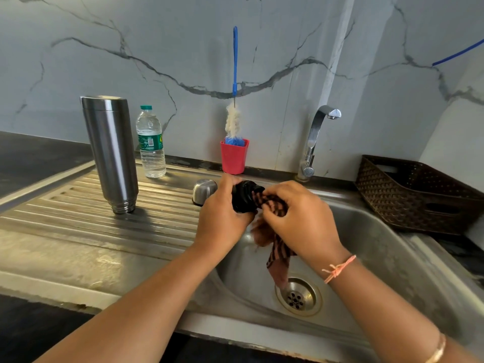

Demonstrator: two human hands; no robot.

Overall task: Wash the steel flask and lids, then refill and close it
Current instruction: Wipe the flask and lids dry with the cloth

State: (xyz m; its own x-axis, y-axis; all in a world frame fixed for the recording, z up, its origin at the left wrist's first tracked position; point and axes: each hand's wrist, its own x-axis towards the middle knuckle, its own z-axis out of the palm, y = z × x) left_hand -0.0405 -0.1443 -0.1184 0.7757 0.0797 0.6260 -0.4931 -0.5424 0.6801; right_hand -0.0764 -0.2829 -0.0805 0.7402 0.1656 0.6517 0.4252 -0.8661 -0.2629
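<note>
Two curled grips: left hand point(222, 222) round black lid point(244, 196), right hand point(301, 222) round striped cloth point(279, 248).

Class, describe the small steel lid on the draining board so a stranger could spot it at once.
Start at the ribbed draining board left of the sink basin. Near its right end, in front of the red cup, sits the steel cup lid. Unlike the tall upturned flask, it is short and rounded.
</note>
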